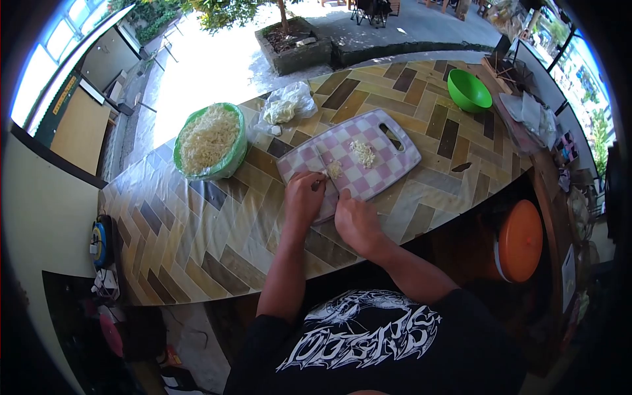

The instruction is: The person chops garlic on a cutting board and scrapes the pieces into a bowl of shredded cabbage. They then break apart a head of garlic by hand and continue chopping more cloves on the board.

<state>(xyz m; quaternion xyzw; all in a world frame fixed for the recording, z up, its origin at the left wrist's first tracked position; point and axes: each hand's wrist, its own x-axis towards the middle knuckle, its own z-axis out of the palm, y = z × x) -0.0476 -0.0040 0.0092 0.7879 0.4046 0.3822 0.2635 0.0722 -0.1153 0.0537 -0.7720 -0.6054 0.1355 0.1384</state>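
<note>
Head camera view: at centre frame, the right hand (359,224) is grasping a knife (323,160) over pale chopped bits (334,170) on a checkered board (388,172), the left hand (305,197) is bending alongside, grip unclear, safe slicing probably needing tucked fingertips

Bright daylight, outdoors side; pavement (197,72) blown white; underside of table (230,263) dim; edges curved, dark-rimmed; far right perhaps soft
</note>
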